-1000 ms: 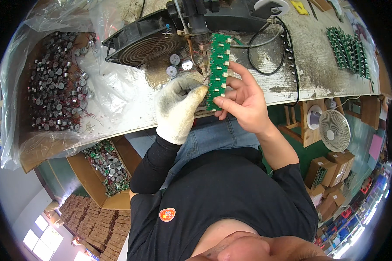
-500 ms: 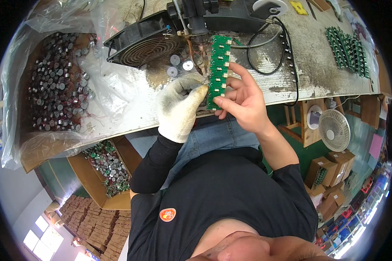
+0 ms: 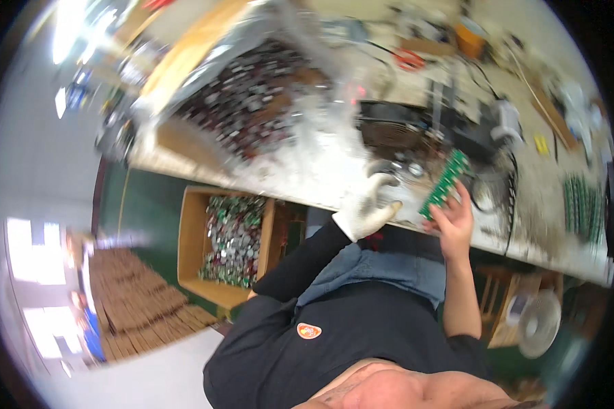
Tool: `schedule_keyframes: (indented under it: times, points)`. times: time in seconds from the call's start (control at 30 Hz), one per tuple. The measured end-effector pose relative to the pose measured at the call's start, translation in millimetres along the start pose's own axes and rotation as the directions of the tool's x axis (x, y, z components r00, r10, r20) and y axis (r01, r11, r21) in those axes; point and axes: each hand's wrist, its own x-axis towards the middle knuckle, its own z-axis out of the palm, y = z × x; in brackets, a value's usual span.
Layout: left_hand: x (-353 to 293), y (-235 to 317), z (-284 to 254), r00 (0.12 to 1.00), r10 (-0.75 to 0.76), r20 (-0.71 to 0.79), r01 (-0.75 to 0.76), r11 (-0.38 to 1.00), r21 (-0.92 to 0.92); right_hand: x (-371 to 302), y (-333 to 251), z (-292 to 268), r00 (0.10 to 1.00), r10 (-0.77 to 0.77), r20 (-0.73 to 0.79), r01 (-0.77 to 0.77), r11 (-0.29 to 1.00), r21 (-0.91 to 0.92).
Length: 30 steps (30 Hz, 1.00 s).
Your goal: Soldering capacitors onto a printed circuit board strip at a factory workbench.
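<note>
My right hand (image 3: 455, 221) is closed on a long green circuit board (image 3: 445, 183), gripping it near its lower end between thumb and fingers. The board is tilted, its far end leaning right, with small white parts along one side. My left hand (image 3: 367, 208) wears a whitish glove with greyed fingers. It is apart from the board, thumb and fingers spread, and I see nothing between them. Just beyond it lie small round discs (image 3: 416, 169) on the worktable, beside a black round-grilled fan (image 3: 392, 133). Motion blurs the far part of the picture.
A plastic-lined box (image 3: 184, 146) of small round metal parts stands on the table at left. Below the table edge is an open carton (image 3: 189, 235) of similar parts and green pieces. Green board strips (image 3: 583, 208) lie at far right. A white fan (image 3: 540, 324) stands below.
The view has swung left, so the bench appears further right. My left hand has come away from the circuit board and its fingers have spread. The board, still in my right hand, has tilted.
</note>
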Motion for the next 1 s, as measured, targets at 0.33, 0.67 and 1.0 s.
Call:
schedule_keyframes:
  times: [0.33,0.67,1.0]
  points:
    - [-52.5,-44.5,-146.6,0.826,-0.056,-0.561,0.390,0.776,0.496,5.7,5.1,3.0,0.990,-0.096,0.106,0.097,0.995,-0.004]
    - [-28.5,-103.6,-167.0,0.999,0.032,0.035,-0.047,0.686,0.726,5.9,6.2,1.9,0.991,-0.099,0.085,0.099,0.995,0.004]
    - [-26.3,-45.3,-102.0,0.950,-0.178,-0.258,0.221,0.964,0.150,5.4,5.6,-2.3,0.993,-0.074,0.093,0.073,0.997,0.014]
